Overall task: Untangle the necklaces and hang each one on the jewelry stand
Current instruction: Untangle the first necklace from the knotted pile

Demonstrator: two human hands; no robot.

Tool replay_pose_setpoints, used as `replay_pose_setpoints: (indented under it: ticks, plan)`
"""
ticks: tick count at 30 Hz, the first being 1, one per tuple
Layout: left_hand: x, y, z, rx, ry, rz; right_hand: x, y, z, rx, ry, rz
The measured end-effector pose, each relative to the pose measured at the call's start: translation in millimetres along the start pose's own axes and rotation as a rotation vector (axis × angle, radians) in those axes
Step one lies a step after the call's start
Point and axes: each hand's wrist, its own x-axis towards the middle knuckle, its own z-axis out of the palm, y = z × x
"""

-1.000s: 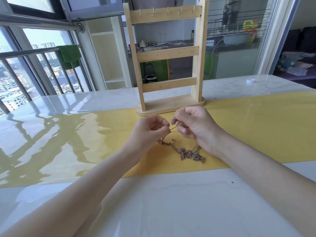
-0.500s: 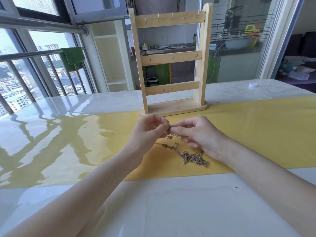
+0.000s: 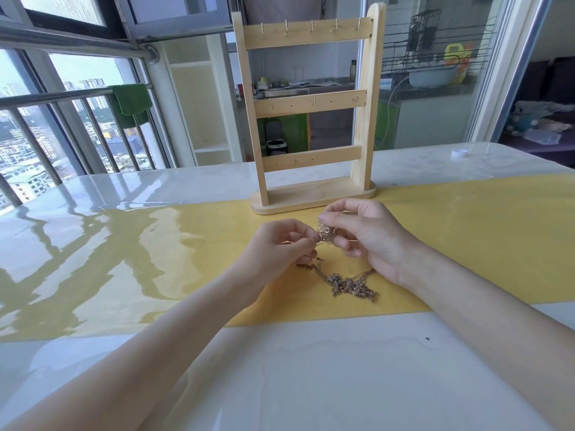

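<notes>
A tangle of thin gold necklaces (image 3: 350,284) lies on the yellow runner (image 3: 466,237), with strands rising to my hands. My left hand (image 3: 280,247) pinches a strand at its fingertips. My right hand (image 3: 364,234) is closed on a gold filigree pendant (image 3: 325,234) of the same tangle. The two hands nearly touch, just above the table. Behind them stands the wooden jewelry stand (image 3: 308,104), three crossbars with small hooks, all bare.
The glossy white table (image 3: 280,368) carries strong window reflections on the left. A small white cap (image 3: 459,153) sits at the far right. Behind the table are a balcony railing, a green towel (image 3: 130,101) and a glass door.
My hands have lifted the upper end of the tangle slightly, and the pendant now shows between the fingers of my right hand. The camera has shifted a little.
</notes>
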Motion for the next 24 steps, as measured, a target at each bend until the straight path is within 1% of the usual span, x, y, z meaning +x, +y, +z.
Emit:
replay_pose_setpoints:
  ticks: [5, 11, 14, 16, 18, 20, 22, 24]
  plan:
    - [0.4, 3.9, -0.2, -0.128, -0.015, -0.07, -0.5, 0.3, 0.5, -0.04, 0.022, -0.03]
    - [-0.9, 8.3, -1.8, -0.218, -0.031, -0.14, -2.2, -0.5, 5.5, -0.151, -0.021, -0.177]
    - [0.8, 7.9, -4.1, -0.305, -0.01, -0.176, -2.0, 0.4, 4.4, -0.153, -0.023, -0.198]
    - [2.7, 8.3, -5.8, -0.447, 0.014, -0.2, -2.0, 0.2, 3.5, -0.099, -0.033, -0.159]
    - [3.5, 10.1, -5.5, -0.58, 0.021, -0.229, -2.3, -0.2, 3.2, -0.012, -0.046, -0.08]
    - [3.9, 11.1, -4.2, -0.646, 0.015, -0.242, -1.8, -0.4, 3.3, 0.044, -0.055, -0.012]
    - [4.1, 10.5, -3.8, -0.612, 0.0, -0.219, -1.3, -0.6, 3.5, 0.088, -0.068, 0.037]
    - [3.9, 9.2, -3.8, -0.509, -0.014, -0.173, -1.6, -0.2, 4.4, 0.107, -0.078, 0.067]
